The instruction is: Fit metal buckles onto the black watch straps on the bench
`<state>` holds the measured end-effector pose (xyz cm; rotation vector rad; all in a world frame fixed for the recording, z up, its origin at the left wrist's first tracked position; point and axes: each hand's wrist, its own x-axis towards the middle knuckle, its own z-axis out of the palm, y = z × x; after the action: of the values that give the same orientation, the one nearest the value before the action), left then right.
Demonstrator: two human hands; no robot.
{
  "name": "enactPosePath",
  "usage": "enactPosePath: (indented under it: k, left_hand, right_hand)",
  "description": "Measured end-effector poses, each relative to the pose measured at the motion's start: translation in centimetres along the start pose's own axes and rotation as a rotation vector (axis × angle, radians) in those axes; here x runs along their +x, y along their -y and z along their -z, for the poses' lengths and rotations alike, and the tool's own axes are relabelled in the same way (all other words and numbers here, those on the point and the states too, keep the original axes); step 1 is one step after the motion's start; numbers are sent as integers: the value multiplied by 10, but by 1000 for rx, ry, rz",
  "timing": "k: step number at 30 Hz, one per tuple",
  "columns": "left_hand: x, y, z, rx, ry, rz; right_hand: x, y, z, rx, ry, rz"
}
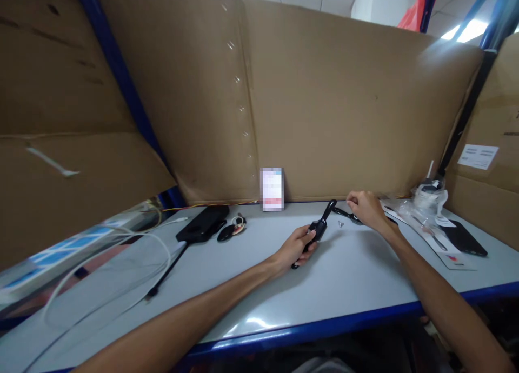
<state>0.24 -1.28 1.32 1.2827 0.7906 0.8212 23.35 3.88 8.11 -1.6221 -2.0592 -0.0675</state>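
Glossy black handled thing (319,230) sat in the left hand (298,247), fingers wrapped round it, over the smooth grey table (348,284). The right hand (368,208) had curled fingers, couldn't tell if pinching anything, by a slim black piece (344,214). Tiny silvery bits (340,224) nearby, flat brown cardboard (324,102) behind.

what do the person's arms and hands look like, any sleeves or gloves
The left arm and right arm are bare as far as they show, with no sleeves in view. The left hand and right hand are ungloved. No watch or bracelet shows; rings are too small to tell.
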Motion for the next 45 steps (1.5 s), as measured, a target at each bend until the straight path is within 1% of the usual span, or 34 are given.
enactPosePath:
  k: [3, 4, 6, 9, 12, 17, 20, 23, 27, 30, 32, 34, 36, 38, 40, 41, 43, 45]
  left_hand:
    - [0, 1, 0, 2, 11, -2]
    - [0, 1, 0, 7, 19, -6]
    - [-1, 2, -2, 22, 31, -17]
    - [-2, 2, -4, 49, 52, -41]
    - [-4, 3, -5, 75, 85, -53]
    - [-7, 1, -6, 83, 107, -56]
    - [-7, -1, -6, 53, 109, -60]
    - [-5, -2, -6, 7, 85, -53]
    - [-4, -2, -5, -10, 55, -30]
    - [-4, -1, -5, -10, 69, -31]
    - [-4, -1, -5, -7, 81, -36]
    - [-5, -1, -5, -7, 91, -40]
    - [-4, -2, -5, -11, 95, -33]
    - [-3, -2, -6, -13, 89, -9]
    - [-2, -3, -6, -5, 69, 15]
    - [-1, -3, -6, 2, 61, 25]
    - [-1, -3, -6, 18, 47, 44]
    - [0, -3, -7, 28, 39, 58]
  right_hand:
    - [-1, -2, -12, -112, 199, 16]
    - [-2, -1, -18, -134, 243, 34]
    - [-3, 2, -29, -176, 287, 59]
    - [-5, 3, -42, -210, 313, 67]
    - [-6, 0, -49, -173, 316, 81]
    - [-5, -5, -53, -146, 313, 104]
    - [-4, -5, -53, -197, 331, 102]
    - [-4, -4, -52, -254, 354, 105]
    - [-3, -1, -47, -276, 346, 101]
    - [-1, 0, -35, -264, 332, 58]
    - [0, 0, -20, -248, 273, 28]
    - [-1, -1, -3, -211, 162, -8]
    - [-2, -1, 14, -90, 58, -17]
    - [-6, 4, 25, 139, 20, 43]
    - [-10, 14, 26, 363, 32, 124]
    - [-13, 22, 24, 436, 45, 155]
    - [-18, 38, 13, 483, 60, 203]
    - [-23, 51, -2, 407, 94, 237]
